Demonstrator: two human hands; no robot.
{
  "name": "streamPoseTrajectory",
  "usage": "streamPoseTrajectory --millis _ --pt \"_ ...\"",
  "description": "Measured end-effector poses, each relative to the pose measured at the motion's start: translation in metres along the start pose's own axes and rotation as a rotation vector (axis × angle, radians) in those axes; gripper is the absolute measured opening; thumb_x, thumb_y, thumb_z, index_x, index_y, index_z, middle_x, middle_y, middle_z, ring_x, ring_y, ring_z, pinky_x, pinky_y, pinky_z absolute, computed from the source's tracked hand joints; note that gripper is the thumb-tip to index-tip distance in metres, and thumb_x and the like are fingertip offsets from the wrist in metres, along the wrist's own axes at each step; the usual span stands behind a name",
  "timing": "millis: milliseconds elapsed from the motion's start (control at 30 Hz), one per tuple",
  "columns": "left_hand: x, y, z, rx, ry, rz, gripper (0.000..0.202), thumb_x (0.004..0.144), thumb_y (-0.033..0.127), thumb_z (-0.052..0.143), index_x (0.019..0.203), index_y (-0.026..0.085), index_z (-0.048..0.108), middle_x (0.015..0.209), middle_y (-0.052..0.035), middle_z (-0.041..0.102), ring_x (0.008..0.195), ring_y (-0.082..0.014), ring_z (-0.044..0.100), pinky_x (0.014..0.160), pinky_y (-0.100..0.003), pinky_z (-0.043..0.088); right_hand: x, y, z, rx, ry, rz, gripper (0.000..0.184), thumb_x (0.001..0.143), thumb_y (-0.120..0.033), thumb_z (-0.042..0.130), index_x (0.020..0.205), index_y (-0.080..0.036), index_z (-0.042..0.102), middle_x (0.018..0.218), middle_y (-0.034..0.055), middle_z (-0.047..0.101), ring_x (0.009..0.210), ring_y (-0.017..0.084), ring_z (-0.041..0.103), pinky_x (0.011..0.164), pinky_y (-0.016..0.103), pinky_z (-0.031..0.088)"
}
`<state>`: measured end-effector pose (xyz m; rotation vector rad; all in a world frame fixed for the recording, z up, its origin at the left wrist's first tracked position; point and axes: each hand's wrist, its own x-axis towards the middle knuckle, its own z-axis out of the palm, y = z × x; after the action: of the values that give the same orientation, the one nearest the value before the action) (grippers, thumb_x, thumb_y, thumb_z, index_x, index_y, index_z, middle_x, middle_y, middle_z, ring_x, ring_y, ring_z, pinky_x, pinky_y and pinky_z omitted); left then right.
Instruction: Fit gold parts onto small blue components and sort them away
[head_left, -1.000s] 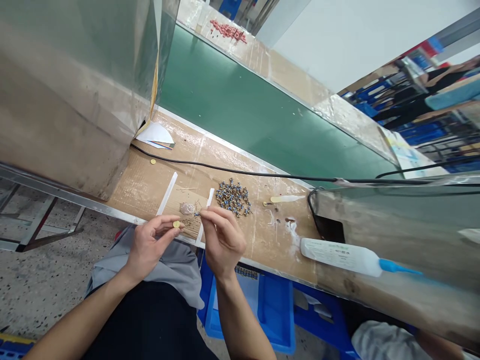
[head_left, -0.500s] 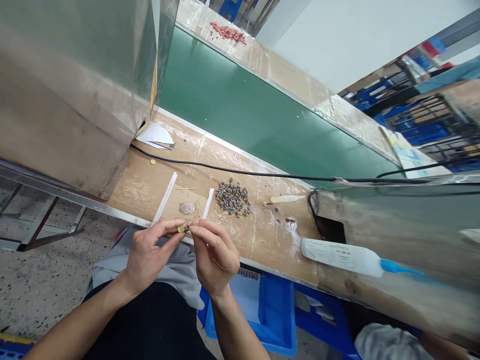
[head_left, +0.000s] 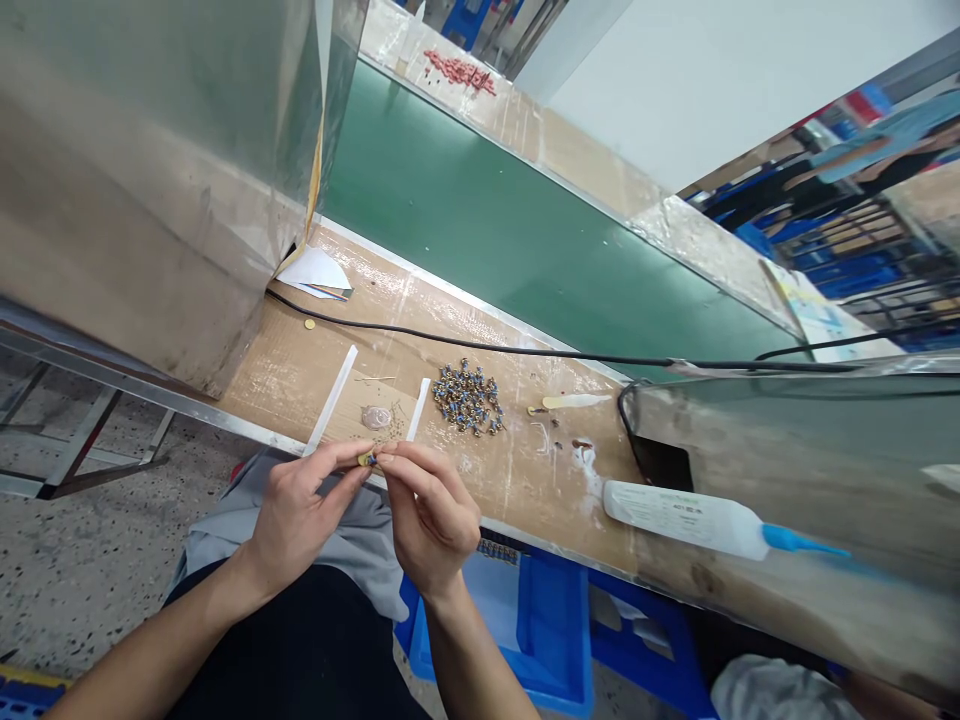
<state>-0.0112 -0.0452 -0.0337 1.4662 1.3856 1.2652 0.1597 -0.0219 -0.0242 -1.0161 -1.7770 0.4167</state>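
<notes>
My left grip is closed on a small yellow disc, pinched above the near edge of the cardboard-covered surface. Just beyond lies a translucent pinkish blob. My right grip pinches a tiny blue-and-metal part at the disc; whether they touch, I cannot tell. Further right are piled blue-and-brass parts, then a blue-nozzled bottle.

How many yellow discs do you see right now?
2 visible. One yellow disc is held in the left hand; the other yellow disc lies on the cardboard-covered bench, just on the near side of the black cable. More could be hidden.
</notes>
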Motion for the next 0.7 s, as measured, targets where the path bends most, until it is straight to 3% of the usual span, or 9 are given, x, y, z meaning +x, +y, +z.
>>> streamPoseTrajectory --millis 200,700 --pt "0.001 0.001 0.0 0.027 0.0 0.037 0.026 0.107 0.016 0.078 0.131 0.027 0.081 0.12 0.0014 0.091 0.104 -0.0148 0.089 0.099 -0.019 0.068 0.0 -0.001 0.0 0.001 -0.004 -0.013 0.047 0.097 0.009 0.074 0.13 -0.024 0.082 0.118 0.0078 0.082 0.107 0.019 0.083 0.092 0.033 0.071" --pt "0.003 0.016 -0.006 0.274 -0.033 0.215 0.019 0.116 0.019 0.065 0.133 0.02 0.073 0.121 -0.0066 0.09 0.102 -0.0206 0.09 0.095 -0.026 0.072 0.001 -0.002 -0.014 -0.112 -0.114 -0.137 0.043 0.101 0.005 0.069 0.133 -0.022 0.081 0.123 0.0111 0.083 0.11 0.022 0.084 0.094 0.034 0.073"
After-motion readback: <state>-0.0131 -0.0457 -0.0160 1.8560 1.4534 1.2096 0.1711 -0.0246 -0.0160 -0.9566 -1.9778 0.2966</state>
